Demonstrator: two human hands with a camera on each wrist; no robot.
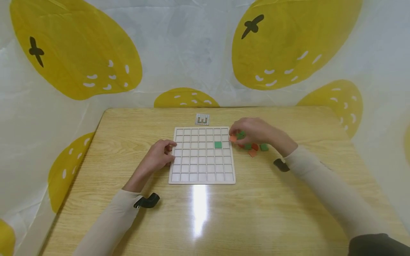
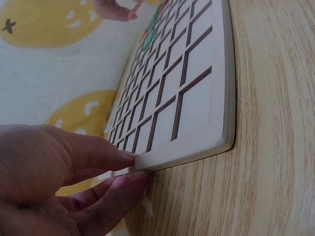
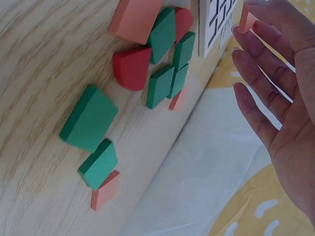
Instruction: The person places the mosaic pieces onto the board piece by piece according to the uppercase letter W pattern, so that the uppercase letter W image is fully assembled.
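A pale wooden grid board (image 1: 202,183) lies on the table, with a green square tile (image 1: 217,144) in one cell toward its upper right. At the board's left edge, my left hand (image 1: 157,155) holds the rim with thumb and fingertips; the left wrist view shows them right at the edge. My right hand (image 1: 251,128) pinches an orange tile (image 3: 247,19) between thumb and index finger, just off the board's upper right side. Its other fingers are spread loosely. Beneath and beside this hand lie several loose green tiles (image 3: 88,118), red rounded pieces (image 3: 132,68) and orange tiles (image 3: 137,19).
A small card (image 1: 202,119) printed with a grid and a brownish figure lies behind the board. The wooden table (image 1: 256,213) reaches back to a hanging cloth (image 1: 189,42) with yellow fruit shapes. Dark straps or mounts (image 1: 147,201) stick out at the wrists.
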